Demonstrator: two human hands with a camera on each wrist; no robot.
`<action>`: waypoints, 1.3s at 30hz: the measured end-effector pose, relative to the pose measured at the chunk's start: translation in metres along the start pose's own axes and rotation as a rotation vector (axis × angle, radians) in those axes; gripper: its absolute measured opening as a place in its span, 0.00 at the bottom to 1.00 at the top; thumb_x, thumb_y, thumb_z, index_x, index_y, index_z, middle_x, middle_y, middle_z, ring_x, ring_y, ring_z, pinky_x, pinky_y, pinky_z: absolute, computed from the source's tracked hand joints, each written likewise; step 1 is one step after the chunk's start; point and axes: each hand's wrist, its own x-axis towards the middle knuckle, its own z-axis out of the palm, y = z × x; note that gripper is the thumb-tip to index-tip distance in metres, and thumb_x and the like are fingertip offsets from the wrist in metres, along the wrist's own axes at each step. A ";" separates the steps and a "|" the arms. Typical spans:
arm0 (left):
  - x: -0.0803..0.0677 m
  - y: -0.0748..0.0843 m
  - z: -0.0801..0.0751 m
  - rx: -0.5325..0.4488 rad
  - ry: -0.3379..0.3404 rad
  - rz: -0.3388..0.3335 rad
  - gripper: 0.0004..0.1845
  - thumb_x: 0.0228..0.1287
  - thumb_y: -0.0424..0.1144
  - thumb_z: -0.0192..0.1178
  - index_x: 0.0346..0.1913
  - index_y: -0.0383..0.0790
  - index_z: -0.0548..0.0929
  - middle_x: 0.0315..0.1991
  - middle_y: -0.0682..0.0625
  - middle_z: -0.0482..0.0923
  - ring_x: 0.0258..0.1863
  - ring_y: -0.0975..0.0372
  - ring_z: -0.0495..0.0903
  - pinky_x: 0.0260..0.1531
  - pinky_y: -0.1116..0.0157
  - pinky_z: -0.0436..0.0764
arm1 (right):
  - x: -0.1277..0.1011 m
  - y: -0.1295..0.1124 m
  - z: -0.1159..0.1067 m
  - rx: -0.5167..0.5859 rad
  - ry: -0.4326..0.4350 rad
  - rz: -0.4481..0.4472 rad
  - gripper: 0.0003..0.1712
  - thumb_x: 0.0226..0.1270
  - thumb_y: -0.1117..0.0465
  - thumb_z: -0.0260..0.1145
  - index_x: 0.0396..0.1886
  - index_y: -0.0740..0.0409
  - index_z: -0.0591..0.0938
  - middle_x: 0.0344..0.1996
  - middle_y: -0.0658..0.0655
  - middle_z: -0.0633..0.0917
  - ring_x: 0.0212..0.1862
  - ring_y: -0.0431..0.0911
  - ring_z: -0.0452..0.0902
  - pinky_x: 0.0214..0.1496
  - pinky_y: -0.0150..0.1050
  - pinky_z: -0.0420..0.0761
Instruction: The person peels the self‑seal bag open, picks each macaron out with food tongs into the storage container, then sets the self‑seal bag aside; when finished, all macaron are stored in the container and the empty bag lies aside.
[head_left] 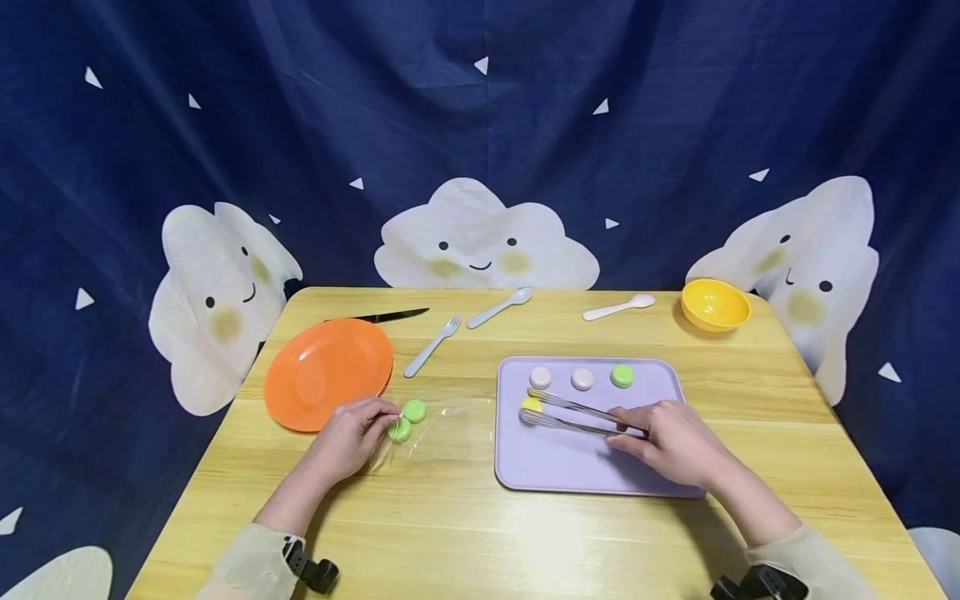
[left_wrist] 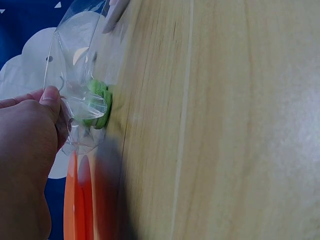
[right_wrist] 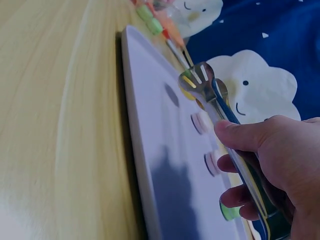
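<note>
My left hand pinches the edge of a clear plastic bag between thumb and fingers. Two green macarons show through the bag, close to the fingertips; the left wrist view has the bag standing partly raised around them. Metal tongs are gripped in my right hand, pointing left across a lilac tray. Between the tong tips is a yellow macaron, mostly hidden by the tong head in the right wrist view. Two pale pink macarons and a green macaron line the tray's far side.
An orange plate lies left, beside my left hand, overlapping a black knife. Farther back are a grey fork, a grey spoon, a pink spoon and a yellow bowl. A dark blue curtain hangs behind the table.
</note>
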 end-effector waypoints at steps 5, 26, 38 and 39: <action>0.000 0.000 0.000 0.005 -0.003 -0.002 0.09 0.65 0.26 0.73 0.43 0.43 0.90 0.42 0.57 0.88 0.43 0.62 0.88 0.44 0.58 0.90 | -0.009 0.005 0.000 0.000 -0.014 0.021 0.16 0.67 0.50 0.79 0.50 0.50 0.92 0.30 0.35 0.86 0.23 0.28 0.66 0.23 0.32 0.68; 0.000 -0.001 -0.002 0.013 -0.013 -0.016 0.07 0.67 0.28 0.72 0.43 0.43 0.90 0.42 0.57 0.88 0.44 0.63 0.88 0.45 0.59 0.89 | 0.007 -0.007 0.007 0.076 0.024 -0.064 0.11 0.65 0.56 0.80 0.47 0.48 0.93 0.27 0.32 0.83 0.22 0.27 0.64 0.22 0.28 0.67; 0.001 0.001 -0.001 0.017 -0.021 -0.024 0.06 0.69 0.28 0.71 0.44 0.42 0.90 0.42 0.57 0.88 0.43 0.62 0.88 0.45 0.57 0.89 | 0.042 -0.036 0.038 0.060 -0.030 -0.199 0.10 0.69 0.57 0.77 0.47 0.54 0.93 0.37 0.46 0.92 0.29 0.27 0.78 0.29 0.37 0.84; 0.001 0.001 -0.001 0.015 -0.021 -0.025 0.06 0.68 0.28 0.72 0.44 0.42 0.90 0.42 0.57 0.88 0.43 0.62 0.88 0.45 0.57 0.89 | 0.045 -0.038 0.040 0.048 -0.041 -0.204 0.10 0.69 0.57 0.77 0.47 0.53 0.93 0.36 0.45 0.92 0.28 0.27 0.78 0.29 0.38 0.84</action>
